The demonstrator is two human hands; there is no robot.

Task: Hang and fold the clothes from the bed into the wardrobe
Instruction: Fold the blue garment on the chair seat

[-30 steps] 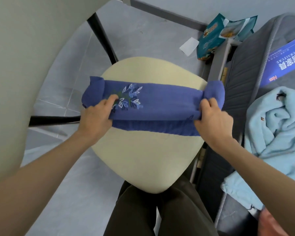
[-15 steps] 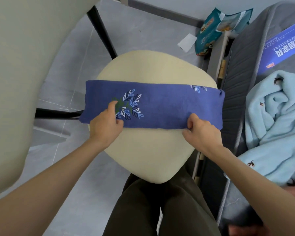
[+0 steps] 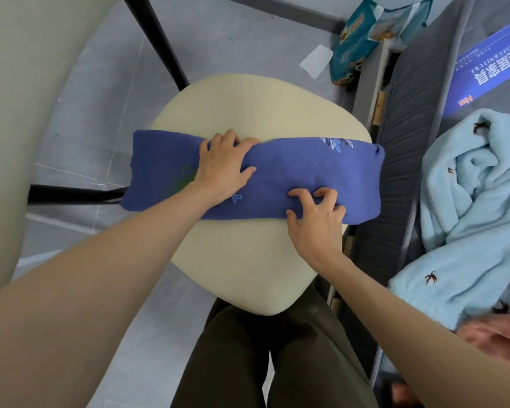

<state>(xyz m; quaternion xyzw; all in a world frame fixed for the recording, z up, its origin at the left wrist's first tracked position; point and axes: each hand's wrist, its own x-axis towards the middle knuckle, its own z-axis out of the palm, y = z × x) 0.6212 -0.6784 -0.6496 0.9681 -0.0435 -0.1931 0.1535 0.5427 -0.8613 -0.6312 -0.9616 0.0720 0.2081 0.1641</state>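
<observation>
The dark blue folded garment with a leaf print point(image 3: 304, 175) lies as a long band across the middle of the cream padded chair seat point(image 3: 248, 110), both ends overhanging the seat edges. The left hand point(image 3: 223, 166) rests palm-down on the band over the seat centre, fingers curled over its far edge, thumb flat on the cloth. The right hand point(image 3: 315, 220) is at the band's near edge, toward the seat's right side, fingers bent and pinching the cloth. Right of the seat, a light blue fleece garment with small dark motifs point(image 3: 468, 207) lies crumpled on the grey mattress point(image 3: 409, 122). Beyond the seat, a teal snack bag point(image 3: 357, 39) lies on the floor.
</observation>
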